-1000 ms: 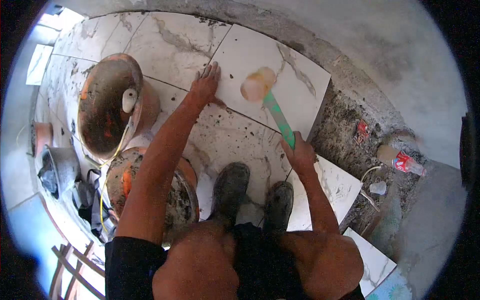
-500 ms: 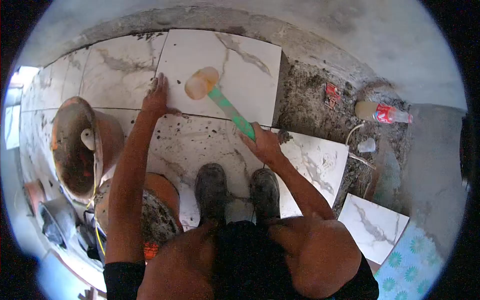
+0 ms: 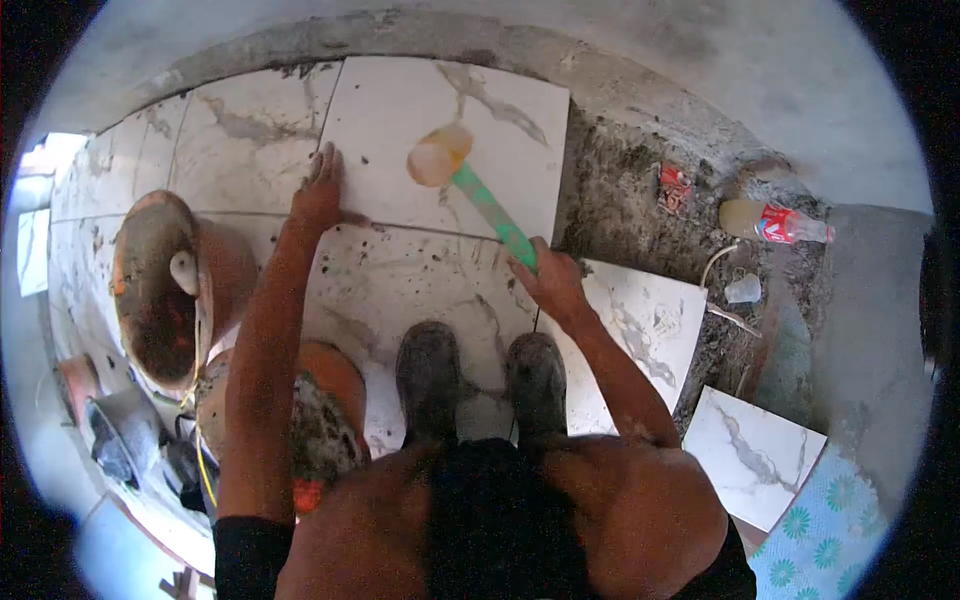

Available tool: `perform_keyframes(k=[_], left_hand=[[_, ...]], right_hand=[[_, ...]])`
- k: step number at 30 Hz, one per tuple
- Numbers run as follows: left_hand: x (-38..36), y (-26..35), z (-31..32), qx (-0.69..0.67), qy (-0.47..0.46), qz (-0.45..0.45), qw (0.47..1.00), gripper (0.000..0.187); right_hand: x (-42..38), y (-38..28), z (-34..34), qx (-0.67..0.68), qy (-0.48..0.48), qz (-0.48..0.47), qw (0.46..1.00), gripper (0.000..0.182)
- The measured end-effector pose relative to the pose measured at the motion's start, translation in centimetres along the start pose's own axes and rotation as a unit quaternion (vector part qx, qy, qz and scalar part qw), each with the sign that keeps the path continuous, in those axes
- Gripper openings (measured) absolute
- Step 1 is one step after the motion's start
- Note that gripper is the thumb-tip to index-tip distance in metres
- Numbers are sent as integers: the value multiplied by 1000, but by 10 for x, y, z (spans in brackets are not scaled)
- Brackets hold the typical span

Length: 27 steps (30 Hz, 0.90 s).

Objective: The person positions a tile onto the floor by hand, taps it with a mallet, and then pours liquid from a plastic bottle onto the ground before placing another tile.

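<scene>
Head view: green-handled mallet (image 3: 480,195), pale orange head, over white marbled tile (image 3: 400,110).

Mallet (image 3: 470,190) on tile (image 3: 400,110), buckets (image 3: 160,290) left, bottle (image 3: 775,222) right of it

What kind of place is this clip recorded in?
Most likely a room having its floor tiled. Marble-look tiles meet bare mortar bed, the right hand holds a rubber mallet, and mortar-caked buckets stand nearby.
</scene>
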<state>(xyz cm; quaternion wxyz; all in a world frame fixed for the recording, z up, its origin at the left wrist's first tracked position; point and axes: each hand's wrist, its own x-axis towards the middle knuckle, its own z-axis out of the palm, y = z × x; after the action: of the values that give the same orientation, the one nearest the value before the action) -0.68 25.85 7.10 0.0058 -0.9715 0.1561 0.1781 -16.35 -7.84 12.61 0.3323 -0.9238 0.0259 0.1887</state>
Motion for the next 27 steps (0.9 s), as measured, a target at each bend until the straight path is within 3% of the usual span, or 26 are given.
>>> perform_keyframes(k=[2, 6, 8, 9, 10, 12, 13, 15, 16, 17, 18, 19, 20, 22, 24, 25, 27], left_hand=[[1, 2, -7, -7, -8, -13, 1000, 129], [-4, 4, -5, -17, -13, -10, 1000, 125], [-9, 11, 3, -42, -8, -19, 999, 121], [-4, 16, 14, -84, 52, -73, 992, 114], [2, 21, 21, -123, 117, -129, 977, 109], [7, 48, 38, -149, 164, -191, 956, 106], [6, 60, 41, -174, 204, -235, 934, 104], [-2, 78, 33, -146, 190, -240, 941, 103], [-4, 83, 32, -119, 170, -241, 948, 103], [-3, 79, 41, -124, 188, -230, 947, 104], [-4, 79, 39, -125, 188, -231, 947, 104], [-6, 81, 34, -136, 157, -246, 947, 105], [-7, 82, 27, -146, 127, -260, 946, 107], [-8, 82, 15, -161, 110, -267, 944, 110], [-11, 83, 15, -181, 84, -278, 940, 112], [-10, 81, 16, -196, 95, -274, 937, 114], [-13, 81, 19, -207, 103, -271, 934, 116]], right_hand=[[6, 30, 21, -48, 52, -35, 997, 45], [18, 9, -8, 92, -2, 38, 995, 40], [4, -16, -25, 363, -78, 54, 927, 29], [5, -17, -25, 476, -51, 19, 878, 22], [12, -19, -26, 473, -61, 7, 879, 22], [25, -24, -26, 474, 119, -92, 868, 22], [29, -30, -27, 473, 111, -97, 868, 22], [38, -42, -33, 390, 202, 30, 898, 26], [47, -35, -28, 388, 199, 27, 899, 26], [60, -19, -16, 210, 238, -9, 948, 27], [71, -2, -4, 26, 269, -45, 962, 28], [78, 15, 3, 25, 268, -46, 962, 28], [84, 33, 8, 49, 163, -1, 985, 30], [85, 19, -1, 75, 56, 39, 995, 33], [65, 0, -18, 49, 193, -33, 979, 33], [65, 1, -13, 27, 242, -12, 970, 32], [72, 9, -1, -7, 199, -2, 980, 32]])
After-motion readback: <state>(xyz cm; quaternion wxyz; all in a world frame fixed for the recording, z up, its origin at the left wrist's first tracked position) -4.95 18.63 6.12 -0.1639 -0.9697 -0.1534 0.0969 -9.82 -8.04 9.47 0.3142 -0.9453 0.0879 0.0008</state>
